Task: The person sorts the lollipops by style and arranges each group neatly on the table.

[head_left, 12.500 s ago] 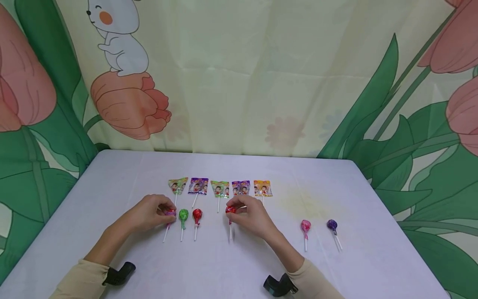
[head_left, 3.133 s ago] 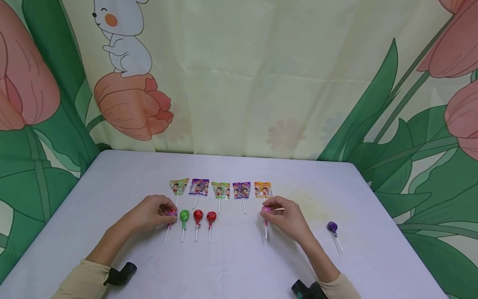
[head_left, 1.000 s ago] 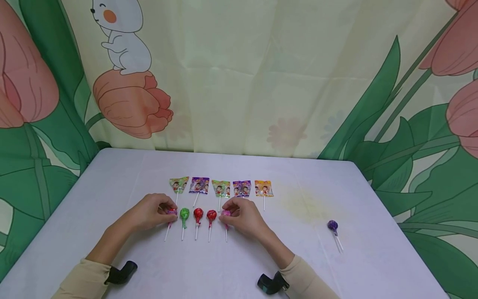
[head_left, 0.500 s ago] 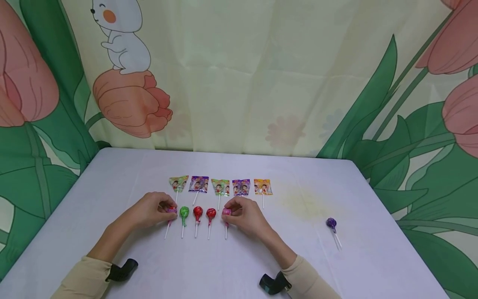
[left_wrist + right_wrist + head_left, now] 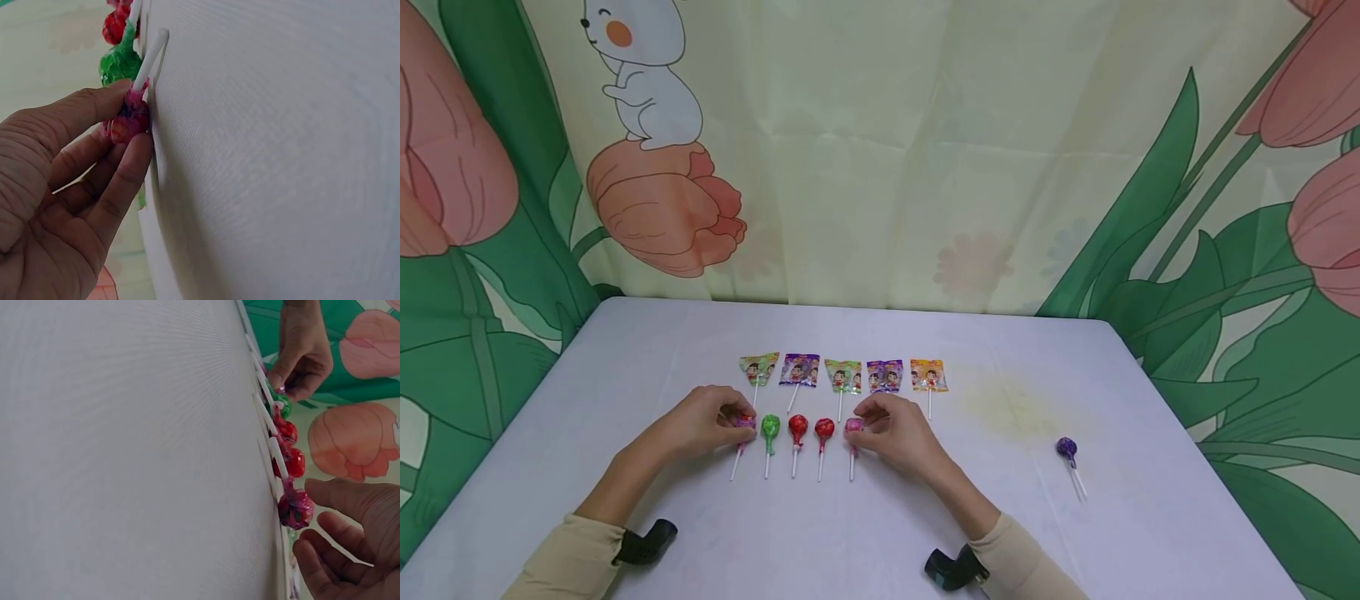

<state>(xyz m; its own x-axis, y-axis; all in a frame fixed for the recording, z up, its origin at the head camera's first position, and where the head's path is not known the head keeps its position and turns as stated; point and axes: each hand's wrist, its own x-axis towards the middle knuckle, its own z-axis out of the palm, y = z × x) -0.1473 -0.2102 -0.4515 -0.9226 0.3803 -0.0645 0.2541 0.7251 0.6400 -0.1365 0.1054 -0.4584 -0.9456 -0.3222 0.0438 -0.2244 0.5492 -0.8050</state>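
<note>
In the head view, my left hand pinches a pink-and-purple wrapped lollipop at the left end of the front row. The left wrist view shows thumb and fingers on its candy, the white stick against the cloth. To its right lie a green lollipop and two red ones, a left red lollipop and a right red lollipop. At the row's right end is a pink lollipop. My right hand is around its candy; in the right wrist view the fingers are spread loosely beside the pink candy.
Behind this row lie flat-wrapped lollipops: a green one, a purple one, another green one, another purple one and an orange one. A dark purple lollipop lies farther right on the white-covered table.
Over the earlier frames my right hand set a red lollipop in the front row, then brought the pink one left to its end. Just now its fingers have loosened slightly. The left hand stays put.
</note>
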